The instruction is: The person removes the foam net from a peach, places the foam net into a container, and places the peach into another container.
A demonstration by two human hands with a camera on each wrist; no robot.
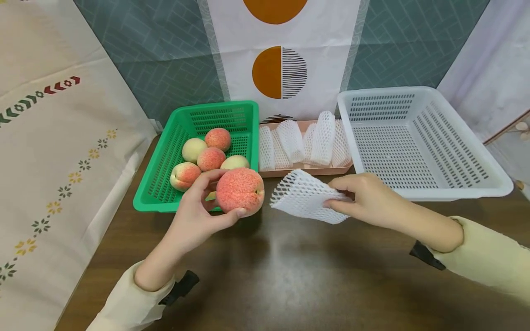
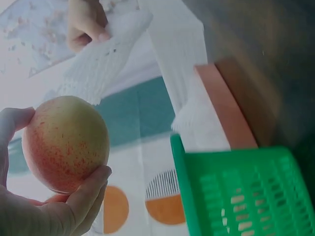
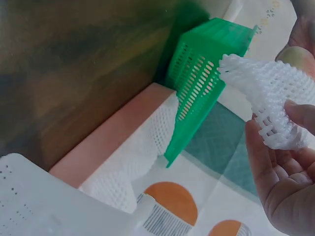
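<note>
A red-blushed peach is gripped between the thumb and fingers of my left hand, in front of the green basket. The left wrist view shows the yellower side of this peach. My right hand pinches a white foam fruit net by one end; its wider end points at the peach, with a small gap between them. In the right wrist view the thumb presses on the foam net, and a bit of the peach shows behind it.
A green basket at the left holds several peaches. Several more foam nets lie in a pink tray at the back. A white basket stands at the right. All rest on a brown wooden table.
</note>
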